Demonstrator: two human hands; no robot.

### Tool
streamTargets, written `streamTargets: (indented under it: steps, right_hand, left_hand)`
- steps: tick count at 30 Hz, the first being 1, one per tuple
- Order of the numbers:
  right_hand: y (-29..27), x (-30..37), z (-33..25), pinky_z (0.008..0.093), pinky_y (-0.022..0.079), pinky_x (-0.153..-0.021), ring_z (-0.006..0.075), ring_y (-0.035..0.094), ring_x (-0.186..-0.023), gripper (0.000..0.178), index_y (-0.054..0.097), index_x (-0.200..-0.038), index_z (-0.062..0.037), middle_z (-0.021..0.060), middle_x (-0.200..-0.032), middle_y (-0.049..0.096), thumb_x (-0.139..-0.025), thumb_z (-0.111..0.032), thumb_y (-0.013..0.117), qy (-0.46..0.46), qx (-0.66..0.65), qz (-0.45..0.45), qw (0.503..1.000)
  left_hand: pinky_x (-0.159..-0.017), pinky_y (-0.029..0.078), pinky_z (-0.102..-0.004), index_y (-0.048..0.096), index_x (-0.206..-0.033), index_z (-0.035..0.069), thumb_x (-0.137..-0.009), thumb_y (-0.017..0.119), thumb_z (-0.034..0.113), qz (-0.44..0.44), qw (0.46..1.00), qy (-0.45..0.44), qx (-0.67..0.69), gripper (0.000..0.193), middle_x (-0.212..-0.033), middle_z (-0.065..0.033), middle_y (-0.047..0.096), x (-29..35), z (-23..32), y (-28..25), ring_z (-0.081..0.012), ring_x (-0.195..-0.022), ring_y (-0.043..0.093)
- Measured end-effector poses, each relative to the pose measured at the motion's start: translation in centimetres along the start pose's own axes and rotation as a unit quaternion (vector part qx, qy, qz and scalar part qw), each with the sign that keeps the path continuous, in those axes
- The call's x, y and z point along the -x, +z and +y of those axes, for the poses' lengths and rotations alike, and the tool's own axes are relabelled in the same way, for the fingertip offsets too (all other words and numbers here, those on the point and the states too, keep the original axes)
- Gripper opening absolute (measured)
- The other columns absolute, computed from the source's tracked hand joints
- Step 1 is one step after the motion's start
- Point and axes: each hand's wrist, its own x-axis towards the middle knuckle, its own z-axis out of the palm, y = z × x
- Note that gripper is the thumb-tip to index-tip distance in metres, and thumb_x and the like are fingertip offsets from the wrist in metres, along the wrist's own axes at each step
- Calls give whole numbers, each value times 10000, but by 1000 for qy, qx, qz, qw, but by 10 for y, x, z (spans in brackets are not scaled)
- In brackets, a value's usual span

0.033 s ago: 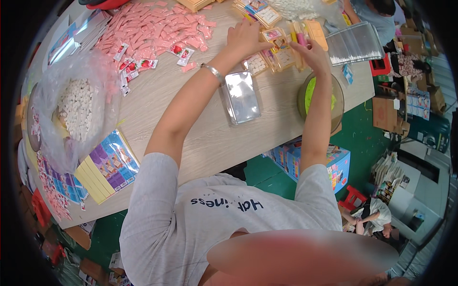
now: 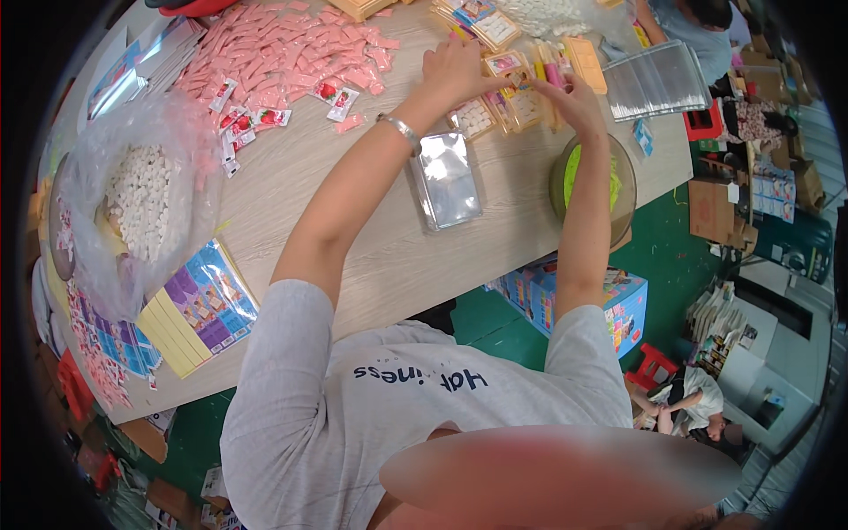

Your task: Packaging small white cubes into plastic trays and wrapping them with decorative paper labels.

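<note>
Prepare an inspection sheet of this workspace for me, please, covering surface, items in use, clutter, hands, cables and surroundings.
Surface: pale wood-grain table, with goods mostly along its far and left parts.
Items in use: yellow-framed cases between the hands; clear plastic box nearer the person.
Clutter: pink packets heaped at far left; plastic bag of white pieces at left; printed cards near it; bowl with green contents at right.
Hands: left hand and right hand at the cases; grip unclear.
Cables: nothing seen.
Surroundings: green floor, printed carton, red stool, other people.
</note>
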Motion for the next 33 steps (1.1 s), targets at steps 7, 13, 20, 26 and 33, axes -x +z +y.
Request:
streamTargets:
  steps: [7,13,20,26,33]
  right_hand:
    - [31,-9,17,405,530,-872,305,688,-999,767,624,-1208,1,171,-1069,714,-668,-497,845,-98,82,40,991]
    - [43,-19,25,423,529,-888,341,675,-1043,843,569,-1262,-11,187,-1140,698,-633,-488,865,-169,143,46,974]
    - [23,-24,25,438,527,-895,347,679,-1027,807,580,-1195,26,205,-1130,692,-637,-484,861,-36,11,31,999]
    - [62,-9,-11,451,522,-916,384,653,-1078,897,520,-1268,49,240,-1177,654,-641,-501,848,-47,191,88,976]
    - [66,7,-23,481,507,-970,416,587,-1182,970,356,-1411,-6,270,-1262,581,-681,-468,797,-12,264,51,963]
  left_hand:
    - [-734,549,-403,716,-1018,98,-693,775,662,-89,992,-57,68,654,-861,-99,727,-15,8,14,-281,-819,713]
    - [-747,542,-403,714,-1012,101,-792,724,623,-40,985,-36,163,567,-883,-96,727,-15,-16,13,-267,-823,704]
    - [-904,487,-480,635,-1261,111,-710,740,698,-19,1000,1,-8,812,-1198,-130,630,31,-45,-4,-322,-1142,589]
    - [-970,430,-530,596,-1262,59,-565,871,606,-89,993,15,-74,928,-1276,-165,556,35,-44,-8,-361,-1204,516]
    - [-991,414,-514,577,-1283,74,-544,913,496,-131,989,-65,14,915,-1337,-159,526,27,-48,-3,-349,-1243,486]
